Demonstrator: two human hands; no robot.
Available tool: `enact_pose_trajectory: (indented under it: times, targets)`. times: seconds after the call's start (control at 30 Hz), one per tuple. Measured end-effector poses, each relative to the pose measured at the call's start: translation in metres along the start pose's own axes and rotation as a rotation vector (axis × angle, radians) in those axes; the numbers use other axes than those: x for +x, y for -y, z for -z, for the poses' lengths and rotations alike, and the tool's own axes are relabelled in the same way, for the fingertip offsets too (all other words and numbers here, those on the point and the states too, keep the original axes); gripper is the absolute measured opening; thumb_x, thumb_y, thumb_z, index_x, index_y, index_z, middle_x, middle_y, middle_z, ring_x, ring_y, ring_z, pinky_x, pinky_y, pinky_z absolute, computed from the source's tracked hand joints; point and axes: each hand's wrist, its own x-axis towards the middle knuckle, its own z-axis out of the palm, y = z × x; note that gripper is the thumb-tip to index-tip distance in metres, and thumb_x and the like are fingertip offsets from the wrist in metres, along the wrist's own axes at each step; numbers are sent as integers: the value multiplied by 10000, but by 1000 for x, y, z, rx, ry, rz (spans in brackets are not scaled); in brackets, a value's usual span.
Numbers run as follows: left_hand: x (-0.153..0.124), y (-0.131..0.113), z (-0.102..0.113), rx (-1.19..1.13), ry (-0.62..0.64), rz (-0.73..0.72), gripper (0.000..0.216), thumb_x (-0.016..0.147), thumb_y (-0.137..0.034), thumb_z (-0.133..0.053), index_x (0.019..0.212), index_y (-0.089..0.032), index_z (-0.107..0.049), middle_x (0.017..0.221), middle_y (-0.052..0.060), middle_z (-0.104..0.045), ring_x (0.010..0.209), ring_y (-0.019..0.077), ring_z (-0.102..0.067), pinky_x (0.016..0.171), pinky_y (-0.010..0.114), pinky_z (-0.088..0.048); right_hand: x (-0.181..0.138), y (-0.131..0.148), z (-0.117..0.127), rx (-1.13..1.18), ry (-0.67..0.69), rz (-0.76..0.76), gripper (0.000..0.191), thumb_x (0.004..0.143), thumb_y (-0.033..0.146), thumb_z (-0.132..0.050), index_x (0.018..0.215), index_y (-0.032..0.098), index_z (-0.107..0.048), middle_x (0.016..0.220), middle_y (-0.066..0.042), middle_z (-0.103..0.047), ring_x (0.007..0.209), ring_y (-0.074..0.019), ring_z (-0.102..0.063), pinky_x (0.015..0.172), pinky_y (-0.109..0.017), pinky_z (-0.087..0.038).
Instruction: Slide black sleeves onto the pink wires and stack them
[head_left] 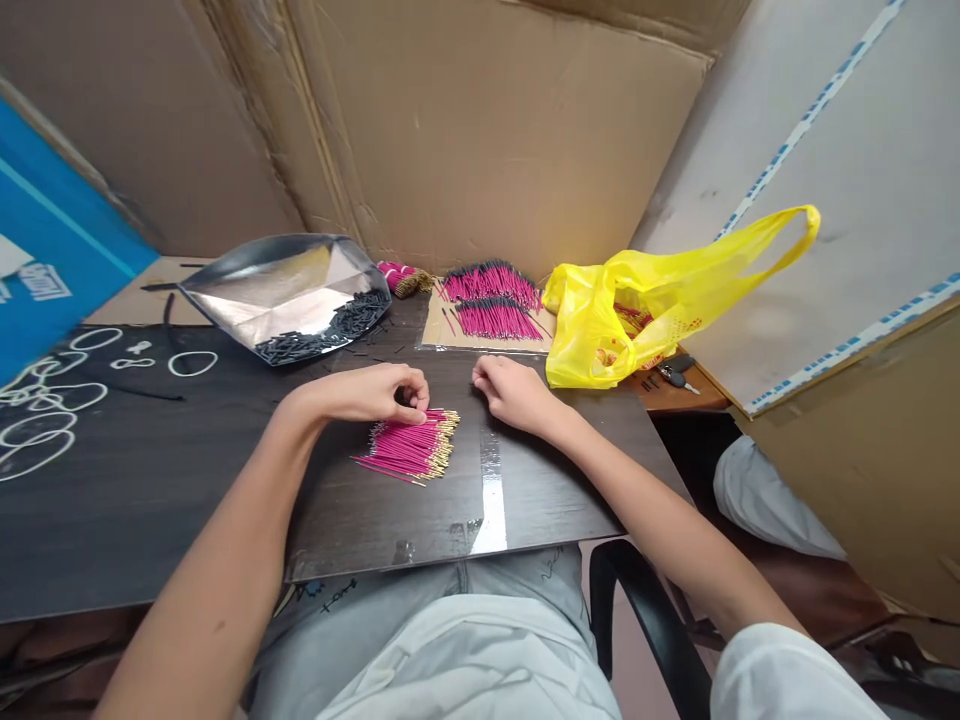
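A flat pile of thin pink pieces with gold-coloured tips [409, 450] lies on the dark table in front of me. At its far edge is my left hand [386, 393], fingers curled and thumb over the topmost pieces; whatever it grips is too small to tell. To the right, just above the tabletop, my right hand [514, 392] is closed with thumb and forefinger together, and anything in it is hidden. Beyond the hands, two rows of pink pieces with black ends [495, 320] lie on a cardboard sheet [439, 332].
An opened silver-lined bag [247, 290] holds many short black tubes [315, 335]. A tied pink bundle [401, 277] lies at the back. On the right stand a yellow plastic bag [585, 330] and keys [679, 378]. White rubber bands [45, 400] lie left; cardboard walls enclose the table.
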Motion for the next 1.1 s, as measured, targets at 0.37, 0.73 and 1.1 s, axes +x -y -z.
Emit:
enact_pose_trajectory:
  times: [0.37,0.73,1.1]
  targets:
    - [7,6,1,-237,-55,-31,294,819,-471,-675,876,-182,-688,770,1,-624,684,145,-505,637,251,-359,5,10,-22,475,-115,22,66,955,206,-579,977,190,-639,891,-10,-693,780,-146,-601,745,-262,-433]
    - [8,2,1,-295,-56,-57,322,853,-480,-626,904,-176,-716,765,17,-620,669,146,-518,618,259,-359,6,7,-25,470,-230,-1,103,950,220,-586,993,195,-677,942,-24,-713,851,-157,-643,776,-275,-478]
    - [7,-1,0,-312,-85,-55,332,871,-492,-620,883,-173,-712,744,13,-617,647,143,-501,613,265,-354,5,3,-26,434,-238,68,158,962,206,-598,1035,188,-737,943,-28,-709,805,-143,-601,761,-267,-457]
